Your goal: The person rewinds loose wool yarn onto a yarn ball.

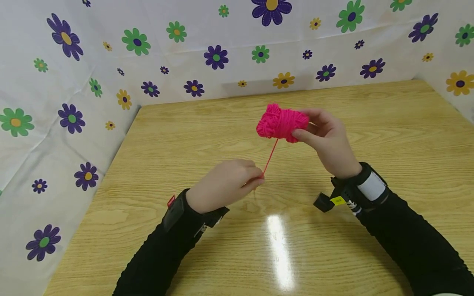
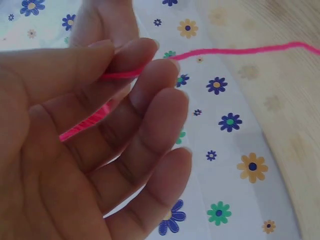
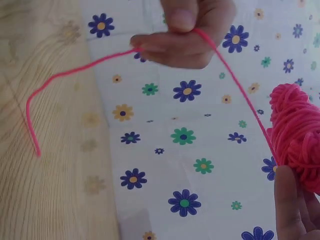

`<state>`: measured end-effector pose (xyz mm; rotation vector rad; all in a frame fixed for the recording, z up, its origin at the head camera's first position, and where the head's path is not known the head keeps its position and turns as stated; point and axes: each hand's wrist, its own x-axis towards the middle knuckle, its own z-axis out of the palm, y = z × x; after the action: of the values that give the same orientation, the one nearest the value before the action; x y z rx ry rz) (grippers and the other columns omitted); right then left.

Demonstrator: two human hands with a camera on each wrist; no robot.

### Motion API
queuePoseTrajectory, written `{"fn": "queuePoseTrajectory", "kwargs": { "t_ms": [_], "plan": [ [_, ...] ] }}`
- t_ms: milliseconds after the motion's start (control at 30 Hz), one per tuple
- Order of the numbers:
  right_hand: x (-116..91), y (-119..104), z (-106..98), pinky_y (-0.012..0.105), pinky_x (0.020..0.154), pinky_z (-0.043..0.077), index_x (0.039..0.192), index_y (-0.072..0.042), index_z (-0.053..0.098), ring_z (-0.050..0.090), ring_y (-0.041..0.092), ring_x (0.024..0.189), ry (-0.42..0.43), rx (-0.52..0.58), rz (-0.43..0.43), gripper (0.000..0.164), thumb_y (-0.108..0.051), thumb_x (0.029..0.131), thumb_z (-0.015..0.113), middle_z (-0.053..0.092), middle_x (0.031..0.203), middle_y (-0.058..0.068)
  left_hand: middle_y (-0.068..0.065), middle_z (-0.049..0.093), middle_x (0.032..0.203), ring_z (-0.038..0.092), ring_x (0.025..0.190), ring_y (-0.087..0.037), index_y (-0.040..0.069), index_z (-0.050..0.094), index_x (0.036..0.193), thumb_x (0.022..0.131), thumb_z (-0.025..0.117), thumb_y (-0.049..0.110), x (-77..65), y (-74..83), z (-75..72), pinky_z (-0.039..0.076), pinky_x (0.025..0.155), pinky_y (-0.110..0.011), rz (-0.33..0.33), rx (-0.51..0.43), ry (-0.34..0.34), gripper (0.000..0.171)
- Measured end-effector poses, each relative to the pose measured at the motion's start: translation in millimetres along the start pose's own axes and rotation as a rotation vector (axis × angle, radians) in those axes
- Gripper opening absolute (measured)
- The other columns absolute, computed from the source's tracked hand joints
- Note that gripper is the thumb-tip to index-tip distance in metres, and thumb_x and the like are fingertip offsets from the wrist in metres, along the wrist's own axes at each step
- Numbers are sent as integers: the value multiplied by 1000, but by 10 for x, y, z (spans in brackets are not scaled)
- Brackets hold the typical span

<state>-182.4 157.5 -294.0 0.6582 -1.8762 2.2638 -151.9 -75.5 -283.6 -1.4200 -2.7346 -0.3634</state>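
A small skein of bright pink yarn point(image 1: 283, 123) is held above the table by my right hand point(image 1: 327, 137), the thumb on its near side. From the skein a single pink strand point(image 1: 271, 156) runs down to my left hand point(image 1: 231, 183), which pinches it between thumb and index finger. In the left wrist view the pinched strand point(image 2: 235, 51) continues past the fingertips. Its loose end point(image 3: 37, 145) hangs down in the right wrist view, beyond the left hand point(image 3: 187, 37). The skein point(image 3: 300, 135) shows at that view's right edge, with right-hand fingers point(image 3: 288, 200) against it.
Below both hands spreads a wood-grain table point(image 1: 177, 139), with a bright light reflection near the front. A white cloth point(image 1: 107, 61) printed with flowers hangs behind and at the left. Black straps with small devices point(image 1: 364, 189) sit on both wrists.
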Motion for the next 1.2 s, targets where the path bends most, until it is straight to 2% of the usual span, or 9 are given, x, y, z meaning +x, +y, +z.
{"fn": "queuePoseTrajectory", "kwargs": {
  "t_ms": [133,233,400,533,633,833,1067,1200],
  "plan": [
    [11,73,19,23,73,53,114,4,55,62,14,89,-3,-211,-32,32,5,83,62,60,102,0,1,64,84,57,73,-8,9,68,94,90,60,19,-32,83,-41,47,68,-20,42,14,35,14],
    [10,141,29,22,73,52,116,7,53,61,11,87,-44,-317,-36,35,3,82,64,59,102,-2,1,63,84,57,72,-8,9,69,93,88,62,19,-54,134,-79,47,68,-19,77,16,79,13],
    [-12,233,59,25,72,53,115,5,54,62,12,84,-172,-374,-8,35,2,81,65,60,104,8,0,62,80,55,69,-10,7,68,88,85,65,16,-87,153,-159,46,66,-19,119,13,174,10],
    [-39,266,96,28,70,54,113,3,55,61,14,84,-302,-394,25,35,2,80,67,61,103,14,-1,62,78,51,66,-11,6,68,85,84,67,15,-114,113,-246,46,65,-21,100,24,240,10],
    [-64,278,126,30,70,53,113,2,57,62,15,84,-407,-405,42,34,-1,81,67,62,102,12,-2,61,79,51,67,-11,5,67,87,84,67,14,-133,70,-300,47,65,-21,58,15,256,9],
    [-100,234,179,32,75,53,112,-1,57,62,16,85,-591,-376,88,33,-6,81,68,62,100,8,-2,62,81,52,69,-11,6,66,92,86,64,14,-138,-41,-327,48,66,-21,-24,-23,241,11],
    [-98,180,159,34,74,53,112,3,55,63,20,84,-717,-258,204,34,-6,82,67,60,100,12,-2,64,84,54,73,-11,6,66,93,89,61,16,-126,-177,-290,48,68,-24,-77,-71,217,12],
    [-86,153,109,35,73,54,114,5,53,62,22,86,-759,-167,270,35,-5,83,66,59,102,12,-2,64,83,55,73,-12,6,66,94,89,60,17,-113,-224,-279,47,69,-25,-114,-95,197,14]
  ]
}}
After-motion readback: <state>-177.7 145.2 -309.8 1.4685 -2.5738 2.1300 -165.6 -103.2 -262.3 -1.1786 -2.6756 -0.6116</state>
